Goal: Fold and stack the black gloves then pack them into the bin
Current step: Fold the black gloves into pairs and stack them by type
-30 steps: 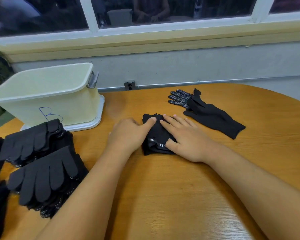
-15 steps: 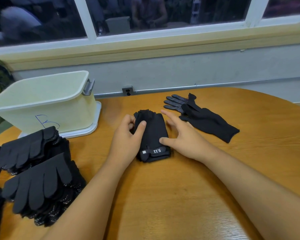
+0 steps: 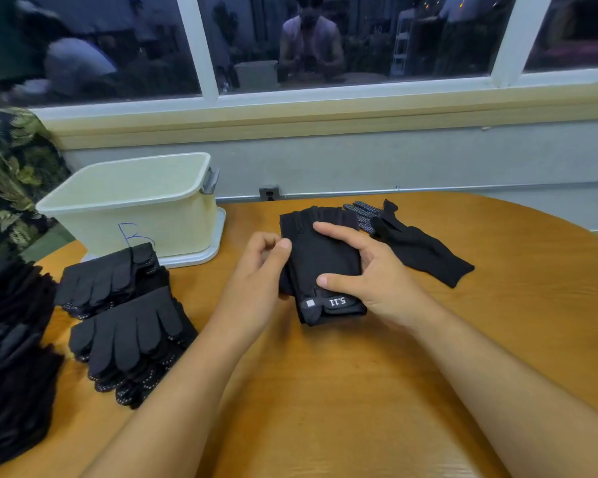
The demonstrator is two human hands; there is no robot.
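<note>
Two-handedly clamping the folded glove bundle (image 3: 320,263) over the table (image 3: 325,391), pinching its left edge in the left hand (image 3: 256,281) and wrapping the right hand (image 3: 377,274), thumb and fingers curled, round its right side, apparently stopping the folds from springing open before packing into the bin (image 3: 173,222) back-left.

Fig.: single head cam, wide-angle, looks fwd & down from my head; left hand (image 3: 256,291) & right hand (image 3: 380,281) close, centre; faces window (image 3: 353,94).
</note>
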